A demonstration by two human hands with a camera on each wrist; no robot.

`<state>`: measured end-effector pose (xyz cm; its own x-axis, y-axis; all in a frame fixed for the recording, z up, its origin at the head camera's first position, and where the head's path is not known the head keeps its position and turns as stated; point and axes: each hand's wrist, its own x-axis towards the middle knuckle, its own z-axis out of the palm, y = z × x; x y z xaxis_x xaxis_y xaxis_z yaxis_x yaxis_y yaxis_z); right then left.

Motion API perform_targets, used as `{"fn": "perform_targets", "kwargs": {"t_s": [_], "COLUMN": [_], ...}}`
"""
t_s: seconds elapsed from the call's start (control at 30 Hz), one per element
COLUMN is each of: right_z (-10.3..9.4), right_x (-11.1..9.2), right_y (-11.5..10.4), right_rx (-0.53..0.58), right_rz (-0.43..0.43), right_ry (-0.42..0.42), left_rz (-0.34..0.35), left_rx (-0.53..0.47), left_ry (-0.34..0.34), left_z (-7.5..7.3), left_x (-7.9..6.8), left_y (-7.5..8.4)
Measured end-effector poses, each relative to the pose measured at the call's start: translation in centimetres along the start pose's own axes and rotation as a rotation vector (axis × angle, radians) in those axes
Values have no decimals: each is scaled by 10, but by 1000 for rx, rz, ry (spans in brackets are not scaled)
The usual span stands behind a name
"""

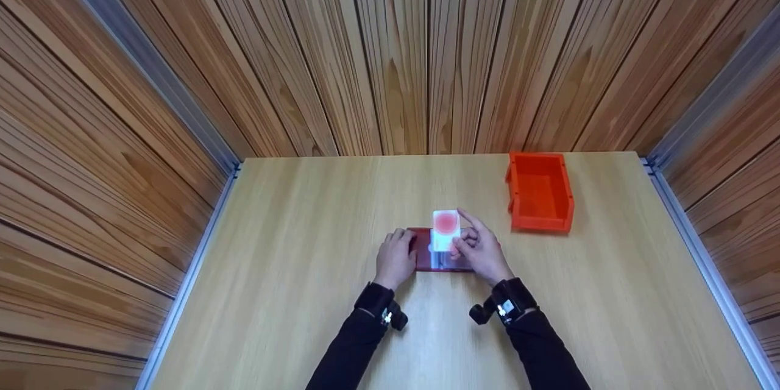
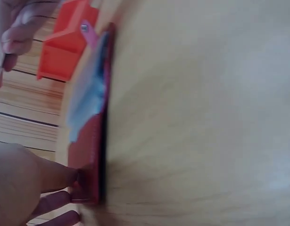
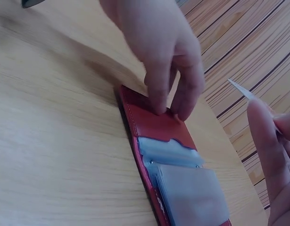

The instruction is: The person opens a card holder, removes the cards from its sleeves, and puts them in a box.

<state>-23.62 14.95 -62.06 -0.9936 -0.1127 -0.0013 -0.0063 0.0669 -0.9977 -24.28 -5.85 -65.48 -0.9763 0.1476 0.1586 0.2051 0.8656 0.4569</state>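
Note:
A dark red card holder [image 1: 423, 250] lies unfolded on the table, with a stack of clear plastic sleeves [image 3: 192, 193] over its right part. My left hand [image 1: 395, 259] grips its left end, thumb and fingers at the red flap [image 3: 154, 120]. Between thumb and fingers, my right hand [image 1: 481, 250] pinches a white card [image 1: 446, 230] with a large red circle, raised over the sleeves. From the right wrist the card shows nearly edge-on. A pink strap [image 2: 88, 34] with a snap sticks out from the holder's far end in the left wrist view.
An orange-red open bin [image 1: 540, 192] stands at the back right of the wooden table [image 1: 304, 213]. Wood-panelled walls [image 1: 396, 73] rise behind and at both sides, with metal rails along the table's side edges.

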Motion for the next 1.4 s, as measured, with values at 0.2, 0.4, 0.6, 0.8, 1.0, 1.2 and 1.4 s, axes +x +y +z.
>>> {"fn": "perform_targets", "kwargs": {"t_s": [0.2,0.4,0.6,0.8,1.0,1.2,1.4], "right_z": [-2,-2,-4,-9,-26,-57,-92], "right_x": [1,1,1,2,4,7,8], "right_y": [1,5,5,4,-5,-16,-25], "right_rx": [26,44,72,54,43,9,37], "right_rz": [17,32,18,21,59,19,11], "right_ry": [8,36,96,106,121,169,228], "left_rz": [15,8,16,34,25,26,23], "left_rx": [22,23,24,48,46,43,40], "left_ry": [-2,3,22,45,29,34,28], "left_z": [2,3,5,6,6,8,8], "left_x": [-4,-5,-6,-7,-8,-9,-10], "left_y": [1,1,1,1,1,0,1]}}
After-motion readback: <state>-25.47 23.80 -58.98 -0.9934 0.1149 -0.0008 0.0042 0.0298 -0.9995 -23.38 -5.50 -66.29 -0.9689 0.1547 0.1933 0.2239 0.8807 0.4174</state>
